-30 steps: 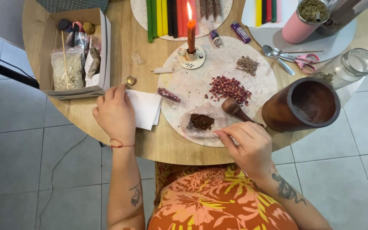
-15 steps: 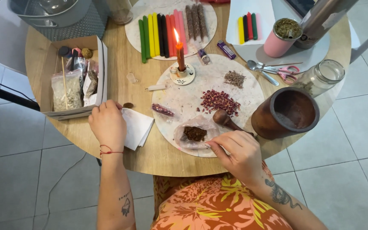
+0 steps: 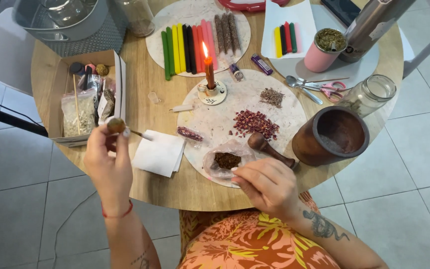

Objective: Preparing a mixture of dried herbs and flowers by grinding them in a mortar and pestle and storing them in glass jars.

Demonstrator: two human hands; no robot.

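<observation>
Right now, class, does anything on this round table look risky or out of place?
The lit candle burns in its small holder, close to loose dried petals and a paper napkin. No spill or damage shows.

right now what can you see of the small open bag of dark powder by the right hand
The small bag is clear thin plastic, crumpled, its mouth spread open upward. Inside sits a mound of dark brown, coarse powder. It lies at the near edge of the pale round board on the wooden table. The right hand touches its near edge with the fingertips. The wooden pestle lies just beside it on the right; whether they touch cannot be told. Dried red petals lie apart, farther back.
</observation>
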